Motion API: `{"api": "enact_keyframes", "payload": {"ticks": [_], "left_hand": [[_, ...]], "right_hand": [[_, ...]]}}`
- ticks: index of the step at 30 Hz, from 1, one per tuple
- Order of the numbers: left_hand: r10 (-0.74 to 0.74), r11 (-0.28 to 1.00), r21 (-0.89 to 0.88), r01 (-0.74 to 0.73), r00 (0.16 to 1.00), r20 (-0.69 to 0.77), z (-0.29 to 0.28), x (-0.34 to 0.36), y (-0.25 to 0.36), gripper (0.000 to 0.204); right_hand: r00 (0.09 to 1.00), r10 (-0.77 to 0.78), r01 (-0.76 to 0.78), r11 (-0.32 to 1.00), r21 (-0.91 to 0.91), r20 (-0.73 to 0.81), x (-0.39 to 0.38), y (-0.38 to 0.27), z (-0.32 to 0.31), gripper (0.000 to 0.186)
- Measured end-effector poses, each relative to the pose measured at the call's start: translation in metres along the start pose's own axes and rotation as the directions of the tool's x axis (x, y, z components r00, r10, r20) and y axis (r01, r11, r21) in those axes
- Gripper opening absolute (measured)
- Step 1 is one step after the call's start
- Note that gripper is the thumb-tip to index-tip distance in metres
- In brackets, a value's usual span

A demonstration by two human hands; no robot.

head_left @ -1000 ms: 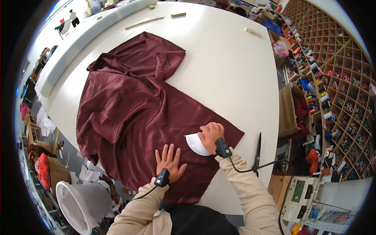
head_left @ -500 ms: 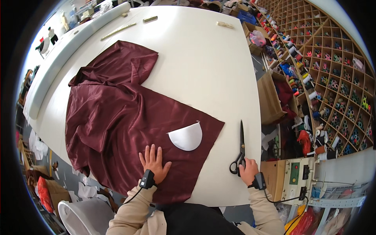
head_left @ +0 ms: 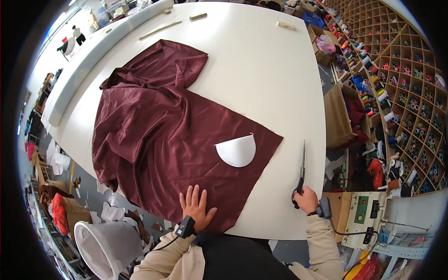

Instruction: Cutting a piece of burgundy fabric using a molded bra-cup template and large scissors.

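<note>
A shiny maroon fabric [head_left: 154, 126] lies rumpled across the left and middle of the white table, flatter toward its right corner. On that flatter part rests a white half-round piece [head_left: 236, 151], its straight edge facing up and left. My left hand [head_left: 198, 207] presses flat on the fabric near the table's front edge, fingers spread and holding nothing. Right of the fabric, my right hand [head_left: 307, 199] grips the handles of black scissors [head_left: 301, 172]. Their blades point away from me and look closed.
A long white roll [head_left: 88, 70] runs along the table's [head_left: 261, 70] left side. Small bars [head_left: 285, 25] lie at its far end. Thread racks [head_left: 401, 93] and a cardboard box [head_left: 337, 114] stand to the right. A white bin [head_left: 105, 247] is at the lower left.
My right hand has closed around the scissors' handles and turned the scissors up on edge. The left hand stays on the fabric. The whole view has shifted, so the table sits farther right.
</note>
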State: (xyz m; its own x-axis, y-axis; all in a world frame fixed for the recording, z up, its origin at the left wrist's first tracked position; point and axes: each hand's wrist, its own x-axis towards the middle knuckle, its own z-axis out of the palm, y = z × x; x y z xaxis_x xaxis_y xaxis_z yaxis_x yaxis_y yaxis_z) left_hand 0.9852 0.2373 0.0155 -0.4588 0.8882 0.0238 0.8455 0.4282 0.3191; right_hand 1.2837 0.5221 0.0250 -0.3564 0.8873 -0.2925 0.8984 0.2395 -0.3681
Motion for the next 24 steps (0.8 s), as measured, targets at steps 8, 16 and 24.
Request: {"api": "enact_keyframes", "payload": {"ticks": [8,16,24], "left_hand": [[-0.017,1.000,0.017,0.018,1.000,-0.022,0.008,-0.004,-0.008,0.070],[-0.010,0.999,0.047,0.008,0.999,0.032,0.010,-0.001,-0.007,0.074],[-0.001,0.999,0.044,-0.001,1.000,0.029,0.013,-0.002,-0.009,0.078]], "right_hand": [[0.692,-0.029,-0.537,0.646,0.542,0.721,-0.128,0.029,-0.011,0.026],[0.475,-0.253,-0.305,0.851,0.427,0.843,-0.168,0.004,0.013,0.039],[0.524,-0.225,-0.160,0.921,0.354,0.821,-0.129,-0.007,0.009,0.054]]}}
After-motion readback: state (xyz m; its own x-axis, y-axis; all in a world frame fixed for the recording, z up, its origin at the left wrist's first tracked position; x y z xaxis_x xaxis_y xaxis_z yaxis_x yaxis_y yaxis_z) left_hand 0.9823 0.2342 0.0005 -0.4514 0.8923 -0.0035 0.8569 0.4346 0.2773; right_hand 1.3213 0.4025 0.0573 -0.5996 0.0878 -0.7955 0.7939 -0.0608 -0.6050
